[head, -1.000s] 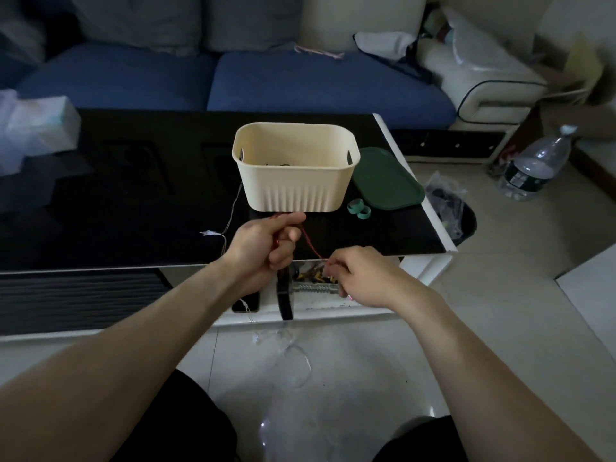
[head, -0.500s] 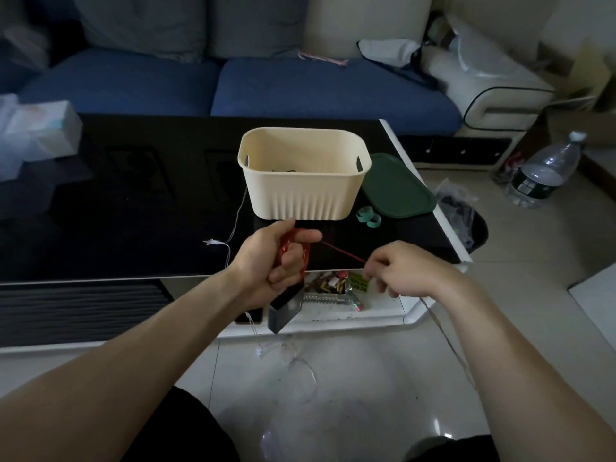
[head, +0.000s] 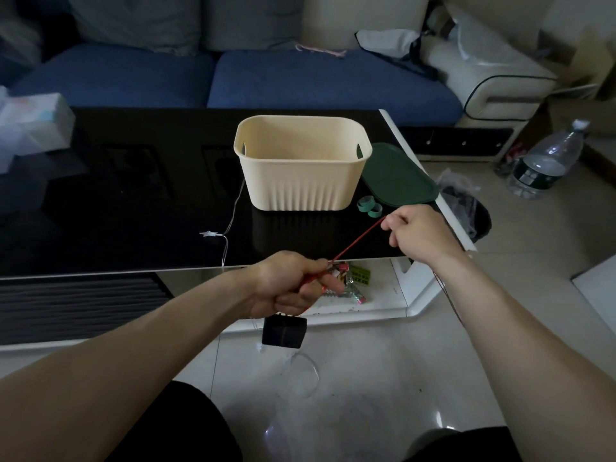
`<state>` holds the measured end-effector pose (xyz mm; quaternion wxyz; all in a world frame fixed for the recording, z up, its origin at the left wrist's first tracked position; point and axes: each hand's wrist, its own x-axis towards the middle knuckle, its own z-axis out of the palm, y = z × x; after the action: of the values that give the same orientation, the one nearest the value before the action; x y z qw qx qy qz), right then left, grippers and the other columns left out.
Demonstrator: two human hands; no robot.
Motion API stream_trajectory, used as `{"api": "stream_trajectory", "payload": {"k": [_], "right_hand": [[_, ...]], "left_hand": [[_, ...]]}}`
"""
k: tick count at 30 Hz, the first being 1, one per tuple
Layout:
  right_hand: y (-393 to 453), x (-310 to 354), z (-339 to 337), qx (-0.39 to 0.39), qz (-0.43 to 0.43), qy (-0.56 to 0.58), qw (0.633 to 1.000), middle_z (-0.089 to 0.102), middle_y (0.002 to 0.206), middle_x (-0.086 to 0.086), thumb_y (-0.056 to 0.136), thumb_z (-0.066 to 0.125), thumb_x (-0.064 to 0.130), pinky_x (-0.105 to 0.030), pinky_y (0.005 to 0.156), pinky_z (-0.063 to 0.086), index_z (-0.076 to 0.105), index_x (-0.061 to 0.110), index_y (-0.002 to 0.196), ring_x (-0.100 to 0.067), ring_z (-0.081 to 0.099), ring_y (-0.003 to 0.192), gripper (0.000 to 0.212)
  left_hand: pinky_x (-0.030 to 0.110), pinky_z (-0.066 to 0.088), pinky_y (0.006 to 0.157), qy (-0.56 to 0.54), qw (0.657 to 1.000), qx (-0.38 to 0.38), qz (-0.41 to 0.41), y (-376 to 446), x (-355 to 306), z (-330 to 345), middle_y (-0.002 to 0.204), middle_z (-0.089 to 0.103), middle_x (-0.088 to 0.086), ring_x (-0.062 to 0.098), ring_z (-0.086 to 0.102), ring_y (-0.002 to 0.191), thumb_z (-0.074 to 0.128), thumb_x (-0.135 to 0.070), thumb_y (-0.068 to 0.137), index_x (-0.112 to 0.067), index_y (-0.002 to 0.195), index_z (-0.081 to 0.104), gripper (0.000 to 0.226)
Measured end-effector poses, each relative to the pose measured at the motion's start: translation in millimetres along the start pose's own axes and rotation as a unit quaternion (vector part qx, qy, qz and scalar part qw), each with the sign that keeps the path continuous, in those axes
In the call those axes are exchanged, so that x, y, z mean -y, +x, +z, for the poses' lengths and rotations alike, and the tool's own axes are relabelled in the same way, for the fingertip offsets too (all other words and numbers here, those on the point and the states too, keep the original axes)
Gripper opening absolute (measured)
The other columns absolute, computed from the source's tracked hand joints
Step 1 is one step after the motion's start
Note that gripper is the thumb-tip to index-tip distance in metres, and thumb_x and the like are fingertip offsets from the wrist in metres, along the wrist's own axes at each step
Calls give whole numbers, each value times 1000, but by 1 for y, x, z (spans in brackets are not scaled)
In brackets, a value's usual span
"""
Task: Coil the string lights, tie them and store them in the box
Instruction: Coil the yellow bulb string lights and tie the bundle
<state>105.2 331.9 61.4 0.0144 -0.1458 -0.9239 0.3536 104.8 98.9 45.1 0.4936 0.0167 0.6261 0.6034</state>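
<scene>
Battery pack [head: 284,331]: black, dangling just under the left fist, off the table edge.
Left hand [head: 289,285]: fingers curled tight round the red wire's near end.
Red wire [head: 358,239]: taut, running up and right from left fist to right pinch; slack trailing down past the right forearm.
Right hand [head: 418,232]: pinching the wire, farther out, nearer the box.
Clear strand [head: 230,221]: star light lying on the table, leading to the box.
Box [head: 301,161]: cream, open, straight beyond both hands; coiling likely unfinished.

the scene is dimly lit, daylight being admitted from the right. soft glare is thrown off the floor tiles [head: 333,425]. wide-angle bending is seen at the edges.
</scene>
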Motion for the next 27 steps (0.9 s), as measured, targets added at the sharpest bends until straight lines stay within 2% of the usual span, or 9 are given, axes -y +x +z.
{"api": "stream_trajectory", "payload": {"k": [4, 7, 9, 12, 15, 19, 21, 24, 27], "right_hand": [[1, -6, 1, 59, 39, -34, 997, 73, 79, -4, 101, 54, 21, -20, 52, 35, 75, 13, 93, -10, 61, 65, 24], [-9, -5, 8, 191, 48, -101, 975, 73, 81, -3, 99, 58, 17, -23, 54, 38, 75, 18, 87, -10, 61, 67, 20], [-22, -2, 15, 289, 29, -135, 947, 72, 76, 1, 99, 60, 25, -21, 50, 38, 74, 24, 86, -6, 52, 53, 19], [-44, 10, 23, 386, -22, -167, 907, 73, 78, 3, 103, 54, 34, -17, 48, 34, 74, 25, 95, 0, 46, 42, 23], [-59, 26, 30, 378, -103, -201, 898, 71, 76, 7, 103, 51, 37, -19, 54, 36, 71, 31, 95, 4, 53, 51, 23], [-71, 39, 37, 376, -156, -179, 896, 70, 77, 4, 101, 54, 37, -29, 61, 46, 68, 23, 85, -7, 56, 62, 25], [-72, 43, 38, 345, -170, -151, 911, 69, 82, -1, 100, 56, 34, -38, 66, 53, 65, 21, 79, -14, 60, 67, 26], [-68, 47, 34, 273, -183, -126, 936, 63, 77, -1, 98, 57, 28, -39, 63, 55, 65, 15, 81, -17, 63, 68, 23], [-62, 44, 29, 225, -180, -139, 947, 63, 62, 1, 93, 59, 20, -29, 51, 46, 69, 11, 78, -17, 62, 58, 20]], "left_hand": [[21, 13, 35, -53, 995, -25, 84, -3, -3, 1, 49, 32, -4, 7, 20, 33, 27, -30, 108, -3, 105, 61, 43], [20, 15, 35, -135, 980, -46, 142, -4, -7, -1, 49, 35, -4, 6, 21, 32, 28, -29, 108, -3, 109, 59, 41], [23, 15, 41, -169, 967, -63, 178, -5, -9, -1, 51, 42, -3, 7, 24, 33, 27, -27, 108, 0, 116, 56, 40], [23, 34, 42, -190, 958, -79, 199, -4, -12, 3, 65, 61, 3, 12, 41, 40, 30, -20, 107, 5, 125, 49, 36], [33, 59, 66, -228, 954, -46, 190, -4, -16, 10, 91, 73, 18, 26, 70, 71, 34, -21, 104, 0, 122, 43, 29], [50, 51, 95, -239, 957, -35, 162, -3, -18, 16, 116, 66, 31, 42, 67, 107, 41, -29, 99, 3, 134, 36, 48], [47, 51, 92, -209, 969, -17, 130, 3, -13, 15, 112, 69, 26, 36, 69, 102, 48, -37, 94, 3, 131, 39, 55], [35, 49, 68, -121, 988, 37, 93, 6, -6, 20, 94, 59, 21, 28, 61, 78, 57, -50, 83, -2, 111, 49, 56], [37, 58, 70, -84, 991, 63, 86, 9, -3, 27, 98, 66, 21, 28, 68, 82, 36, -42, 100, 4, 116, 58, 54]]}}
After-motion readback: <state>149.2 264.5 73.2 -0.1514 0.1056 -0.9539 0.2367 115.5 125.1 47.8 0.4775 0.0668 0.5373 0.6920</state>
